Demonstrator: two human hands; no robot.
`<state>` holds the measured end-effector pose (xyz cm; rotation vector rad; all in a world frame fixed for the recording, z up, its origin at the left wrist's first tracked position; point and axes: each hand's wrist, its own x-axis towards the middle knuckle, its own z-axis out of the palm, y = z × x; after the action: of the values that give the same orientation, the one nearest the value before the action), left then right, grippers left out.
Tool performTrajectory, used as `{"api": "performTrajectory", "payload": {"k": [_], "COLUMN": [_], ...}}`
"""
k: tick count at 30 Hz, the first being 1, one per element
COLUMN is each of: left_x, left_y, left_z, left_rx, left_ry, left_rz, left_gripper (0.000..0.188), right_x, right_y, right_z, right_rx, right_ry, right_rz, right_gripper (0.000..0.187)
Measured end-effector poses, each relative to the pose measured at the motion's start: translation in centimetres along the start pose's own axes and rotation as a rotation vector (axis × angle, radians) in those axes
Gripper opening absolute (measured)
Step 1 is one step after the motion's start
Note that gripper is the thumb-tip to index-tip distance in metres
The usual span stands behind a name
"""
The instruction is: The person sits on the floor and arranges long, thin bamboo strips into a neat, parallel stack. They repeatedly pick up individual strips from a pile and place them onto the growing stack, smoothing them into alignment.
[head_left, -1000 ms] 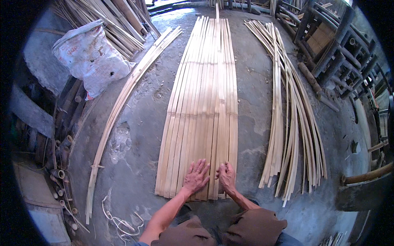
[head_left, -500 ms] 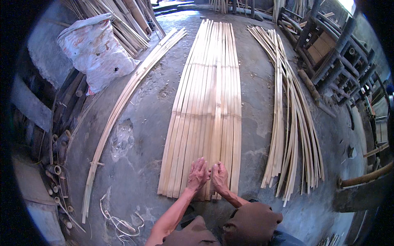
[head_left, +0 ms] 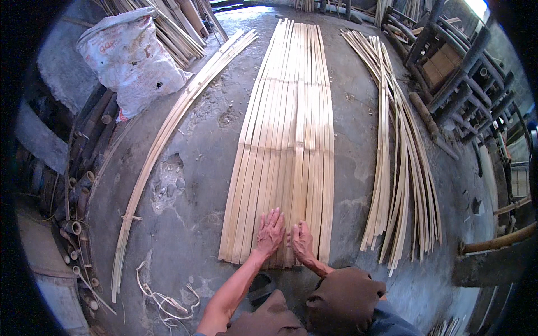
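Observation:
Long split bamboo strips [head_left: 286, 117] lie side by side on the floor in front of me, forming a flat, pale panel. Darker node bands cross it. My left hand [head_left: 270, 232] rests flat on the panel's near part, fingers stretched out and pointing away. Just right of it, my right hand [head_left: 302, 242] is closed, its fingers curled in against the strips. Whatever those fingers may hold is hidden beneath them. The strips' near ends reach slightly past both hands toward my knees.
Right of the panel lies a loose, fanned pile of strips [head_left: 417, 185]; a thin bundle [head_left: 162, 140] curves along the left. White cord [head_left: 168, 305] lies near left. A stained white sack [head_left: 137, 61] stands far left. Bamboo poles [head_left: 73, 227] line the left; wooden frames [head_left: 457, 84] stand right.
The left hand's fingers have flattened and spread on the strips. The right hand stays curled beside it, and the whole view has shifted slightly.

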<state>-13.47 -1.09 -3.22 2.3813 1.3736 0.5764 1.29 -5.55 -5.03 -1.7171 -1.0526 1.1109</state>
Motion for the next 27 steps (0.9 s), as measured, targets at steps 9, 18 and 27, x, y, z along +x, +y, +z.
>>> {"api": "performTrajectory", "payload": {"k": [9,18,27], "left_x": [-1.3,-1.8,-1.8], "left_y": [-1.0,-1.8,-1.8], "left_z": [0.1,0.4,0.5], "left_rx": [0.02,0.158,0.195], "left_ry": [-0.06,-0.012,0.02], "left_rz": [-0.103,-0.062,-0.056], "left_gripper": [0.053,0.054,0.052], "right_x": [0.9,0.9,0.8], "right_y": [0.4,-2.7,-3.6], "right_z": [0.2,-0.9,-0.3], "right_rx": [-0.142,-0.32,-0.2], "right_ry": [-0.146,-0.172,-0.212], "right_rz": [-0.059,-0.047,0.023], "right_gripper": [0.063,0.067,0.066]}}
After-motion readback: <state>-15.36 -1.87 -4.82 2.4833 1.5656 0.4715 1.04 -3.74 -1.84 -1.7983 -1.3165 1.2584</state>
